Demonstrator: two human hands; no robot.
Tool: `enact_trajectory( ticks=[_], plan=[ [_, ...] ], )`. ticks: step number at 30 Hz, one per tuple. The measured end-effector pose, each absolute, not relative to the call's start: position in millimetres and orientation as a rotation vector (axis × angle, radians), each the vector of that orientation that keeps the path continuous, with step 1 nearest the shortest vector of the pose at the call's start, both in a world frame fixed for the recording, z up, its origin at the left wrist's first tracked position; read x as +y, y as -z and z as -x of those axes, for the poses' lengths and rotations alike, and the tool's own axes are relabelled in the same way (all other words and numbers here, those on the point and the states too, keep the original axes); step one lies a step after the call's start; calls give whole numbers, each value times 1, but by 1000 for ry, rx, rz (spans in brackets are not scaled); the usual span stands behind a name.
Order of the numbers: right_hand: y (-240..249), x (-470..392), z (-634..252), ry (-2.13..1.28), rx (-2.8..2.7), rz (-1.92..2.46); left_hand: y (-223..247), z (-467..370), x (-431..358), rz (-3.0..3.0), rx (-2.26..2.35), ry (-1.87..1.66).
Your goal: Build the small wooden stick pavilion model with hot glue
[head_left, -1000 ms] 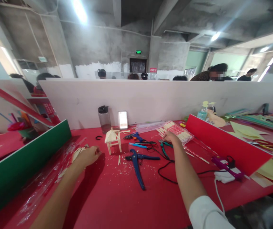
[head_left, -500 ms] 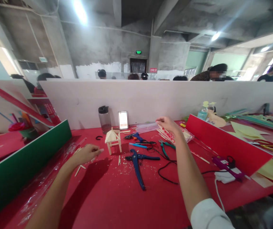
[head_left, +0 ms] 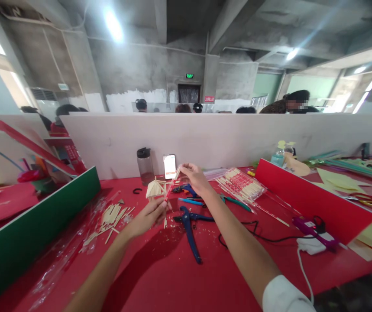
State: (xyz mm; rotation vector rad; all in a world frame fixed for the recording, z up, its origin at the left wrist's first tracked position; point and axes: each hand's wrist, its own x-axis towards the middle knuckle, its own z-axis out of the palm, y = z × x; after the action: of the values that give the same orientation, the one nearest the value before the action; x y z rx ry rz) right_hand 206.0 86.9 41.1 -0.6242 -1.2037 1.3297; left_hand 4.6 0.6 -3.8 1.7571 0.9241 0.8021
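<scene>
Jointly, left hand (head_left: 149, 216), right hand (head_left: 195, 177) hold one red-and-white strip (head_left: 172, 186); one cutter (head_left: 188, 229) nearby.

No wording can be read with certainty. White characters are carried by a small red sign (head_left: 209, 99) on the far wall (head_left: 140, 71), and green marks by a lit sign (head_left: 189, 76) above the dark doorway (head_left: 189, 93), but both are too small to be made out. Pale lettering on a red panel (head_left: 72, 154) at the left and red-and-white print on the bundled stick wrappers (head_left: 240, 183) cannot be deciphered either.
</scene>
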Motion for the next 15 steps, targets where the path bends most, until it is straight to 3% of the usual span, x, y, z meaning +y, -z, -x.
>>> enact_trajectory(
  ticks=[8, 15],
  plan=[
    [-1, 66, -187, -1283, -1001, 675, 37, -25, 15, -1648, 965, -968],
    [39, 30, -178, -1345, -988, 657, 40, -35, 8, -1609, 861, -919]
  ],
)
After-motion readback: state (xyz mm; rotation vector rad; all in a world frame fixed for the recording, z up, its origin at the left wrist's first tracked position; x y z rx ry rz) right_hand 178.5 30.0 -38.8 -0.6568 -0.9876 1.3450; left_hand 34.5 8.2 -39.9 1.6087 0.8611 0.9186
